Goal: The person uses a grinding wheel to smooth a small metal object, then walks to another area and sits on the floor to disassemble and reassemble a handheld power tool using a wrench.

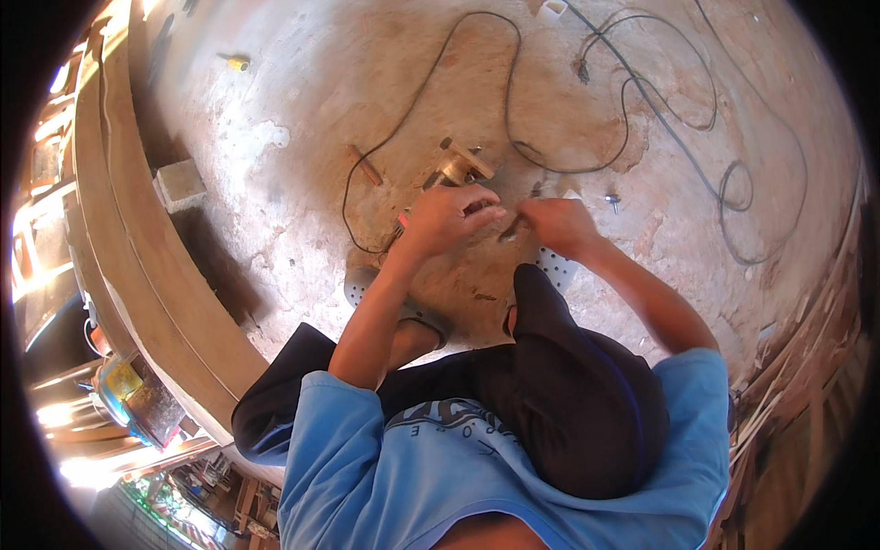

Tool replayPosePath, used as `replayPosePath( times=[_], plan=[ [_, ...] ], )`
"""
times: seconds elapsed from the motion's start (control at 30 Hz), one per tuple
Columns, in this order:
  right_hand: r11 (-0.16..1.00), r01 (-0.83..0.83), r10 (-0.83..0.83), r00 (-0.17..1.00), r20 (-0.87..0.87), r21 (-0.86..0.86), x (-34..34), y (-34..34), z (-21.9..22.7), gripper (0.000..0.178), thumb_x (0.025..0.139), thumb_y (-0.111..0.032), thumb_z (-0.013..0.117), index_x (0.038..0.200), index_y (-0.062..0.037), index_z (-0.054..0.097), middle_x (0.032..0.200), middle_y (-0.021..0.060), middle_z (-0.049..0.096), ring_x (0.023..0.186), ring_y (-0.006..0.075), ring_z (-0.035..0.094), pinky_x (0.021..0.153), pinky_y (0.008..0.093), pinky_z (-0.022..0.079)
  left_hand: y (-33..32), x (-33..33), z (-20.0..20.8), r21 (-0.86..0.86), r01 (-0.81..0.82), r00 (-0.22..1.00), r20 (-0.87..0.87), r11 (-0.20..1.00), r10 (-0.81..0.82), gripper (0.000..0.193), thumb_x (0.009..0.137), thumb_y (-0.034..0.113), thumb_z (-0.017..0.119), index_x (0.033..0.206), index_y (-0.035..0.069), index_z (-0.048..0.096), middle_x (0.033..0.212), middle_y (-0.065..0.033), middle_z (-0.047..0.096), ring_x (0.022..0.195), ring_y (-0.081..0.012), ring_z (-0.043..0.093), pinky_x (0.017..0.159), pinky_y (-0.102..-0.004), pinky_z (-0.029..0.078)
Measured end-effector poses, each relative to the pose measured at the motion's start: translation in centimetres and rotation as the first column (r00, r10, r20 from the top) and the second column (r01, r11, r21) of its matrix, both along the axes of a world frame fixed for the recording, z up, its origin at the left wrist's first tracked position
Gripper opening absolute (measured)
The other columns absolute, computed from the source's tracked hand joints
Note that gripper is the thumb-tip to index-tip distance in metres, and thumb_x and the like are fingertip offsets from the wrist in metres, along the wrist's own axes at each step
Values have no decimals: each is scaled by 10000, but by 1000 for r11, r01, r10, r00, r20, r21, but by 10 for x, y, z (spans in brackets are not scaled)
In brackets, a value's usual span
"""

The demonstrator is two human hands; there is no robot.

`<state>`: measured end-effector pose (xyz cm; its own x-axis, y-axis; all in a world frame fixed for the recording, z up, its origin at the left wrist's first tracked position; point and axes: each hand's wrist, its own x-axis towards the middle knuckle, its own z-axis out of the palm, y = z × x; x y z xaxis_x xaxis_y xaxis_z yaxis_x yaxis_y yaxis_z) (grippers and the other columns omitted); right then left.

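My left hand (456, 216) is over the floor between my feet, its fingers curled and pressed together. Just beyond its knuckles lies a small power tool (456, 167) with a tan, flat-faced end; the hand hides part of it. Whether the fingers grip the tool or something smaller, I cannot tell. Close on the right, my right hand (561, 225) is closed in a pinch, fingertips toward the left hand. What it pinches is too small to make out. A small metal piece (612, 200) lies on the floor to its right.
A dark cord (510, 92) loops across the concrete floor, with more cable (733, 188) at the right. A short brown stick (365, 166) lies left of the tool. Farther left are a pale block (181, 183), a long wooden beam (160, 257) and a small yellow object (238, 64).
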<state>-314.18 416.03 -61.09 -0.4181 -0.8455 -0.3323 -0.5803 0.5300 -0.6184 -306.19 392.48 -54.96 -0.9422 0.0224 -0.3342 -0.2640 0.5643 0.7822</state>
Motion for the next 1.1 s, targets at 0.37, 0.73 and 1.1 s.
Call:
replayPosePath(
  times=[0.37, 0.73, 1.1],
  plan=[
    [390, 915, -585, 330, 741, -99, -24, 31, 77, 187, 970, -52, 575, 1149, 3, 574, 946, 141, 730, 862, 172, 701, 730, 290, 562, 72, 27, -91, -371, 87, 990, -68, 924, -121, 214, 903, 285, 681, 975, 108, 584, 715, -127, 658, 684, -340, 670, 598, -441, 526],
    [279, 898, -423, -202, 883, 339, 12, 15, 31, 110, 959, -96, 516, 1053, -45, 540, 921, 111, 661, 805, 209, 677, 718, 348, 554, 23, 29, -39, -412, -332, 927, -307, 848, 214, 433, 859, 418, 738, 1022, 52, 573, 979, -126, 648, 913, -331, 621, 798, -458, 488],
    [297, 871, -536, -186, 823, 390, 67, -31, -31, 91, 950, -92, 507, 1029, -50, 525, 1030, 84, 586, 899, 239, 643, 781, 348, 551, -18, 11, -32, -404, -109, 964, 181, 908, 196, 1172, 654, 627, 830, 1544, 90, 288, 1383, -223, 533, 1278, -411, 518, 1011, -495, 462]
  ],
)
